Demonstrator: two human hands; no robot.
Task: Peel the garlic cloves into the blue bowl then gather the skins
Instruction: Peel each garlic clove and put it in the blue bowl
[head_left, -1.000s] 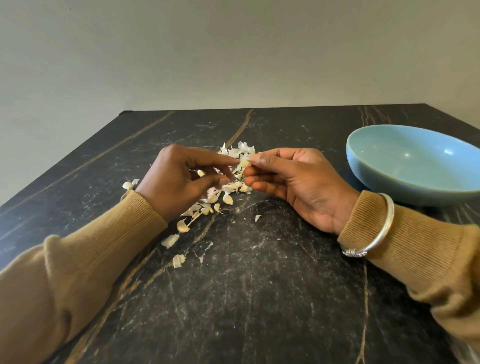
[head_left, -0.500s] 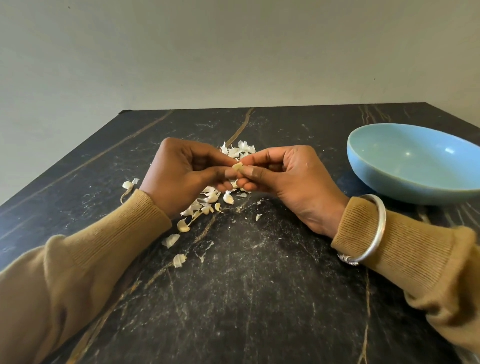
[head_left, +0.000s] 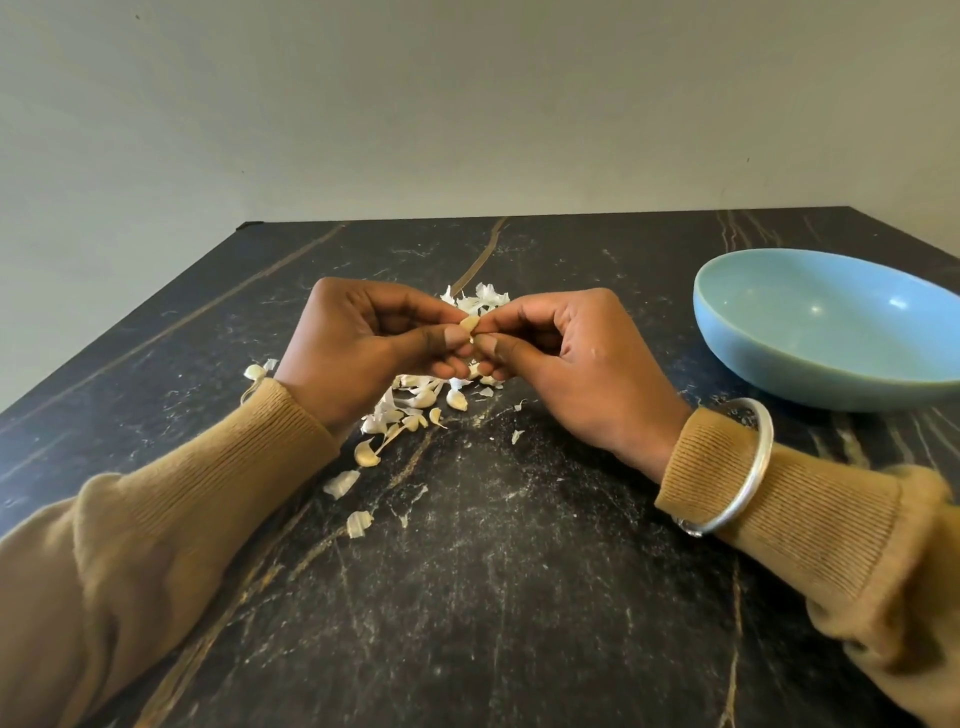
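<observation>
A small pale garlic clove (head_left: 469, 325) is raised a little above the table, pinched between the fingertips of my left hand (head_left: 363, 348) and my right hand (head_left: 566, 364). Both hands have curled fingers and meet thumb to thumb at the clove. Under and behind them lies a scatter of garlic cloves and white skins (head_left: 415, 402) on the dark table. The blue bowl (head_left: 821, 374) stands at the right; the part of its inside that shows is bare.
The black marbled table (head_left: 467, 597) reaches a plain wall at the back. Loose skins (head_left: 341, 483) trail toward the front left, and a clove (head_left: 255, 372) lies beside my left sleeve. A silver bangle (head_left: 743, 467) is on my right wrist.
Both hands have lifted slightly off the pile and closed together on one clove, my thumbs now pressing at it from below.
</observation>
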